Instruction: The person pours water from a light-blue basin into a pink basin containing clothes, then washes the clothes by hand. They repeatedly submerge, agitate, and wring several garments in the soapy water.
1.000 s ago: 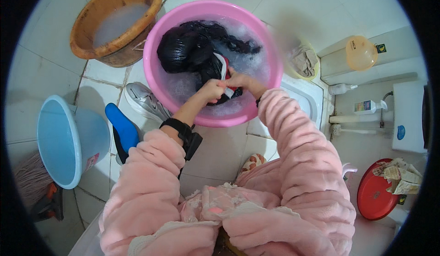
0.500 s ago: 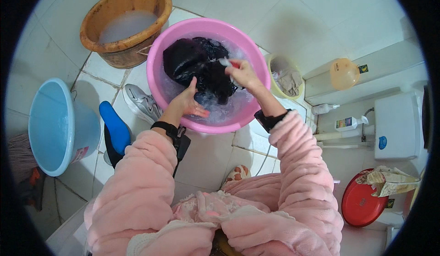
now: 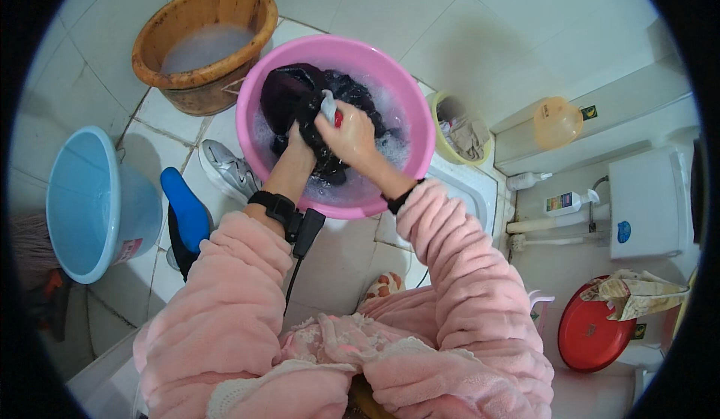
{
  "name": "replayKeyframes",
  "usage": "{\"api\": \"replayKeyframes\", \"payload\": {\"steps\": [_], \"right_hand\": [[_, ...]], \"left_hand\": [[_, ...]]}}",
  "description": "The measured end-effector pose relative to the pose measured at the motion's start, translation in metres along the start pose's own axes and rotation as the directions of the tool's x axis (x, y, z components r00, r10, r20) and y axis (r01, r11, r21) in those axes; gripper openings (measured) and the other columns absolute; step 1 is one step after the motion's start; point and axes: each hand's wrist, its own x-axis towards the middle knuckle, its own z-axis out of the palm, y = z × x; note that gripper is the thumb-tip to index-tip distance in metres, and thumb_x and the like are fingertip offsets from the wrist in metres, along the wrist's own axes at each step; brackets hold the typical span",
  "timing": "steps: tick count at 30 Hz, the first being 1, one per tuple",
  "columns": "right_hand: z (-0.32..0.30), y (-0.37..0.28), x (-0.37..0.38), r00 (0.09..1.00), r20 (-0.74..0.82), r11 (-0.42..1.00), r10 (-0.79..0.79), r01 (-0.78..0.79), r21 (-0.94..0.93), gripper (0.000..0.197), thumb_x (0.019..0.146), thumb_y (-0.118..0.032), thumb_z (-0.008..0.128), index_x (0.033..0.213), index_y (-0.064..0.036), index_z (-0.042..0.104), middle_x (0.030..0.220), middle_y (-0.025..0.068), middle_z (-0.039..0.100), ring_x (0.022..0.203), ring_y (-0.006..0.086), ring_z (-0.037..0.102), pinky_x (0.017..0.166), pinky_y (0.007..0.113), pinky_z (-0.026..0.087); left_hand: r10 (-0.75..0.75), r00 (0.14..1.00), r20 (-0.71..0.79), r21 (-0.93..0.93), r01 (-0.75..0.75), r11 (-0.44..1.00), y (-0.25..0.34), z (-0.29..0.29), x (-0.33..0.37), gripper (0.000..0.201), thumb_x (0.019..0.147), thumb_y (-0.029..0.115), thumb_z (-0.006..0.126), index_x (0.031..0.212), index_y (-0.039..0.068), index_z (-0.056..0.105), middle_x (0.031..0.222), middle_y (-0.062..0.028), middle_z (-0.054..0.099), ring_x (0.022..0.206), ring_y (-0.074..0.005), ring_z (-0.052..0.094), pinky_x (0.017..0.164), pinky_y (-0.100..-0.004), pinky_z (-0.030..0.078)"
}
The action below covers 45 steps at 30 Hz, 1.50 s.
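Note:
Soapy water fills a pink basin (image 3: 247, 149), where dark, wet black cloth (image 3: 289, 93) lies bunched, partly under the surface. My left hand (image 3: 296, 156) reaches into the basin with its fingers closed on a fold of that cloth. Above the same fold, my right hand (image 3: 352, 135) grips a small red and whitish-grey object (image 3: 328, 105) against the cloth. Its exact kind is mostly hidden by my fingers. Both hands are close together near the basin's middle.
A wooden tub (image 3: 142, 48) with cloudy water stands at the far left. Nearer are a blue bucket (image 3: 112, 194), blue insole (image 3: 186, 209) and grey shoe (image 3: 225, 168). Right of the basin sits a yellowish bucket (image 3: 487, 149) with cloths. A red basin (image 3: 589, 329) leans farther right.
My left hand has gone from open fingers to gripping the black cloth, moving farther into the basin. My right hand has moved left and slightly down, bringing the red and whitish object to that fold.

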Motion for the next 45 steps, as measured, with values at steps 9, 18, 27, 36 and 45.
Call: {"api": "replayKeyframes", "payload": {"steps": [9, 18, 27, 36, 45], "right_hand": [[-0.012, 0.151, 0.027, 0.897, 0.213, 0.841, 0.387, -0.249, -0.480, 0.041, 0.081, -0.045, 0.057, 0.102, -0.0105, 0.060, 0.095, 0.0193, 0.065, 0.092, 0.0370, 0.062, 0.084, 0.044, 0.047], [0.047, 0.155, -0.014, 0.641, 0.681, 0.780, 0.354, 0.199, -0.593, 0.090, 0.066, -0.032, 0.074, 0.139, -0.0126, 0.025, 0.122, 0.0302, 0.046, 0.111, 0.0426, 0.050, 0.090, 0.041, 0.045], [0.019, 0.132, 0.014, 0.464, 0.697, 0.798, 0.547, -0.038, -0.601, 0.052, 0.059, -0.034, 0.071, 0.106, -0.0128, 0.066, 0.106, 0.0121, 0.065, 0.100, 0.0239, 0.062, 0.083, 0.033, 0.049], [-0.132, 0.008, 0.055, 0.969, 0.238, 0.987, -0.070, 0.032, 0.157, 0.029, 0.058, -0.016, 0.067, 0.085, -0.0062, 0.068, 0.069, 0.0034, 0.061, 0.066, 0.0119, 0.056, 0.062, 0.026, 0.045], [-0.190, -0.010, 0.052, 0.974, 0.064, 0.742, -0.216, 0.121, 0.659, 0.021, 0.071, 0.000, 0.050, 0.090, -0.0032, 0.059, 0.083, 0.0052, 0.062, 0.074, 0.0147, 0.060, 0.068, 0.024, 0.049]], "left_hand": [[-0.242, 0.887, -0.394, 0.608, 0.449, 0.655, -0.027, -0.008, -0.020, 0.075, 0.080, 0.033, 0.064, 0.139, 0.005, 0.027, 0.139, -0.0184, 0.033, 0.123, -0.0363, 0.039, 0.097, -0.0512, 0.036], [-0.207, 0.813, -0.544, 0.582, 0.544, 0.605, -0.004, -0.065, 0.006, 0.081, 0.077, 0.039, 0.066, 0.141, 0.012, 0.025, 0.145, -0.0172, 0.026, 0.129, -0.0417, 0.029, 0.099, -0.0640, 0.024], [-0.126, 0.821, -0.558, 0.610, 0.508, 0.609, 0.047, -0.078, 0.001, 0.065, 0.080, 0.033, 0.062, 0.133, 0.008, 0.035, 0.132, -0.0207, 0.040, 0.118, -0.0395, 0.042, 0.092, -0.0618, 0.037], [-0.396, 0.830, -0.393, 0.177, 0.490, 0.853, 0.036, -0.001, -0.040, 0.055, 0.088, 0.048, 0.049, 0.129, 0.015, 0.033, 0.129, -0.0261, 0.033, 0.104, -0.0386, 0.052, 0.086, -0.0643, 0.040], [-0.651, 0.727, 0.216, 0.265, 0.598, 0.756, 0.032, 0.028, -0.057, 0.104, 0.070, 0.084, 0.034, 0.143, 0.028, -0.015, 0.134, -0.0313, 0.033, 0.110, -0.0486, 0.049, 0.092, -0.0589, 0.040]]}}
